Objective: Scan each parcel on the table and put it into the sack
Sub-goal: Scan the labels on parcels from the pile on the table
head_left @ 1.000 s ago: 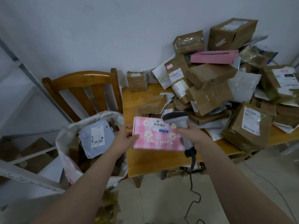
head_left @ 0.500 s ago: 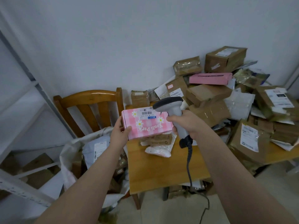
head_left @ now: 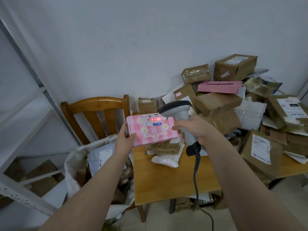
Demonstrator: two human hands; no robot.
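My left hand (head_left: 124,141) grips the left end of a pink checked box (head_left: 152,130) with daisies, held up above the table's left edge. My right hand (head_left: 195,129) grips a grey handheld scanner (head_left: 180,117) just right of the box. A red scan line glows across the barcode label on the box's top. The white sack (head_left: 78,162) stands open below my left arm, on the wooden chair, with a grey mailer bag (head_left: 101,158) and brown parcels inside. Many brown parcels (head_left: 218,114) are heaped on the wooden table (head_left: 175,180).
A wooden chair (head_left: 98,117) stands left of the table behind the sack. A grey metal shelf frame (head_left: 25,164) with boxes fills the left side. A small brown box and a white mesh packet (head_left: 166,160) lie under the pink box. The scanner's cable (head_left: 196,177) hangs down across the table front.
I have lifted the pink box and the scanner from table height up toward me. The scanner's red line now lies on the barcode, which showed no light before.
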